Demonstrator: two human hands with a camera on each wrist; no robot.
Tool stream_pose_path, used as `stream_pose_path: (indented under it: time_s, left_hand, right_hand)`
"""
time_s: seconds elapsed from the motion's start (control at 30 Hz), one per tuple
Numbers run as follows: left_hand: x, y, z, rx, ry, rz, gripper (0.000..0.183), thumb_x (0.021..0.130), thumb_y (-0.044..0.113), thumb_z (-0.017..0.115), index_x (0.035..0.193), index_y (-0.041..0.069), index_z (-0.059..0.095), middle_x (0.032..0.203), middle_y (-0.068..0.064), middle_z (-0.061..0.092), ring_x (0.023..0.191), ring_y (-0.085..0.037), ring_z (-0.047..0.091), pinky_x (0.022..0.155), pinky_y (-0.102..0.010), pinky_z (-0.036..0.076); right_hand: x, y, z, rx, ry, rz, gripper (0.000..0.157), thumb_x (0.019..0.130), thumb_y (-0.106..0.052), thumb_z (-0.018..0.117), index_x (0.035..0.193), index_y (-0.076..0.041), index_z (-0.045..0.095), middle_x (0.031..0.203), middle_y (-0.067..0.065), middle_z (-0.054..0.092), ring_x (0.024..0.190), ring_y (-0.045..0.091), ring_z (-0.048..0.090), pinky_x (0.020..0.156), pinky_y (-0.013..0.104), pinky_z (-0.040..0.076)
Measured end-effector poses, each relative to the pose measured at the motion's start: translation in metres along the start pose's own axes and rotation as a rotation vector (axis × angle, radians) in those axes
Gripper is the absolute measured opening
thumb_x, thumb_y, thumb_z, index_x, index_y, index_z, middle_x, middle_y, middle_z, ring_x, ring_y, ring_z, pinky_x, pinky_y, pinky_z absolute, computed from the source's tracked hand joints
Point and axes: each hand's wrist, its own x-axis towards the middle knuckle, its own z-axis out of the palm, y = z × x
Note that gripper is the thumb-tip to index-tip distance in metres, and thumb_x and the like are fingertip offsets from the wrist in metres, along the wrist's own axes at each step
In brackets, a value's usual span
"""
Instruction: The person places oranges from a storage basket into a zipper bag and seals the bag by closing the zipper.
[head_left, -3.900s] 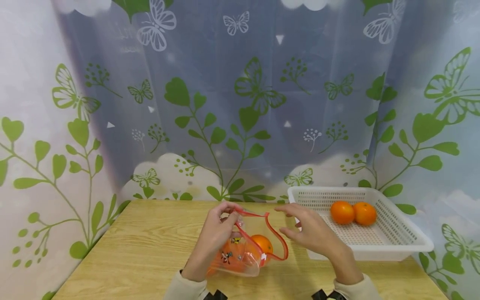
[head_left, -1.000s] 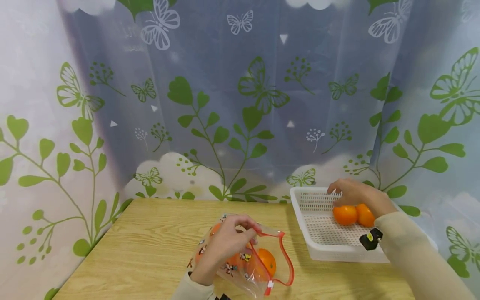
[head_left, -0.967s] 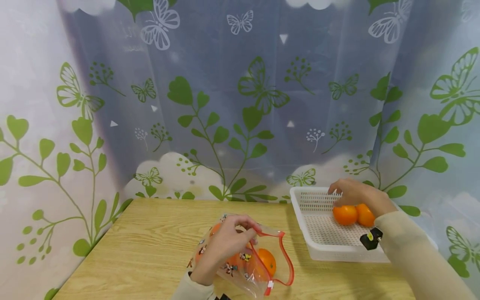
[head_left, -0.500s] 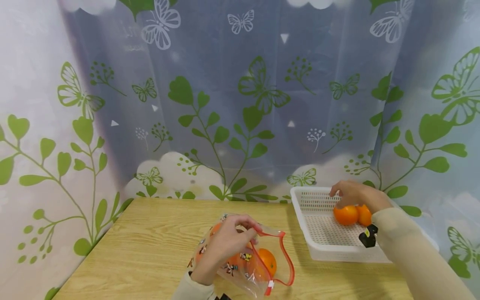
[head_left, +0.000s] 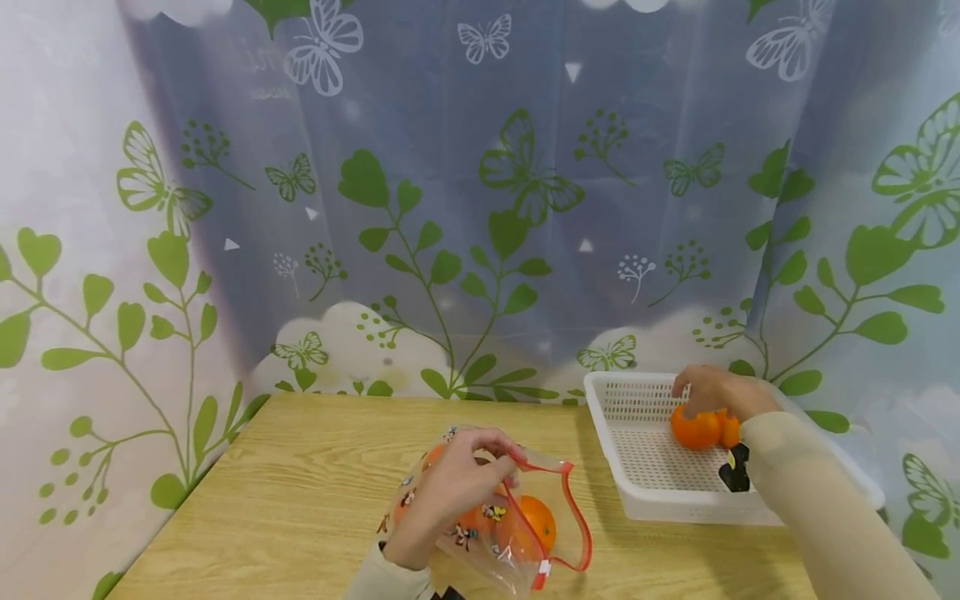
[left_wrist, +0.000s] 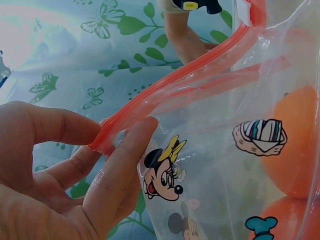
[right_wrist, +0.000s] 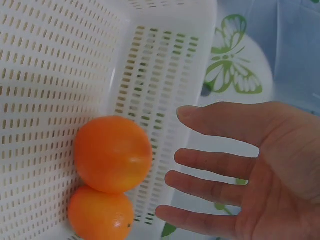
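Observation:
My left hand (head_left: 459,477) pinches the red zip edge of a clear plastic zip bag (head_left: 517,568) between thumb and fingers, as the left wrist view shows close up. The bag is printed with cartoon figures, and its mouth gapes toward the right. Several oranges lie inside it; one orange (head_left: 542,521) shows near the mouth. Over the white basket at the right, my right hand (head_left: 716,390) reaches above two oranges (right_wrist: 112,154). Its fingers (right_wrist: 212,191) are spread and loosely bent beside the oranges in the right wrist view, holding nothing.
The white perforated basket (head_left: 675,507) stands on the right of the wooden table (head_left: 300,483). A curtain (head_left: 450,200) with butterflies and leaves hangs behind the table and along both sides. Black wrist devices (head_left: 735,471) are worn at the cuffs.
My right hand has gone from beside the bag's mouth to the basket, and lately sinks slightly toward the oranges. The left hand keeps its pinch on the bag, which has turned a little.

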Motion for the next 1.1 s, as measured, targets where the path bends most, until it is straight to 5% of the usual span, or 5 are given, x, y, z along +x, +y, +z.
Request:
stream_pose_path:
  time_s: [0.63, 1.1]
  left_hand:
    - [0.002, -0.001, 0.001, -0.002, -0.001, -0.002, 0.017, 0.102, 0.011, 0.060, 0.107, 0.004, 0.075, 0.085, -0.010, 0.069, 0.068, -0.016, 0.066, 0.064, -0.035, 0.065]
    - [0.002, -0.002, 0.000, -0.006, -0.004, -0.002, 0.018, 0.102, 0.010, 0.059, 0.109, 0.004, 0.074, 0.089, -0.011, 0.069, 0.068, -0.016, 0.066, 0.064, -0.037, 0.065]
  right_hand:
    - [0.016, 0.026, 0.014, -0.008, 0.084, -0.089, 0.047, 0.088, -0.004, 0.073, 0.132, 0.008, 0.061, 0.131, 0.035, 0.056, 0.112, 0.044, 0.059, 0.091, 0.056, 0.057]
    - [0.020, 0.030, 0.024, 0.062, 0.067, -0.006, 0.053, 0.089, -0.005, 0.073, 0.139, 0.005, 0.056, 0.148, 0.041, 0.041, 0.127, 0.058, 0.048, 0.097, 0.067, 0.050]
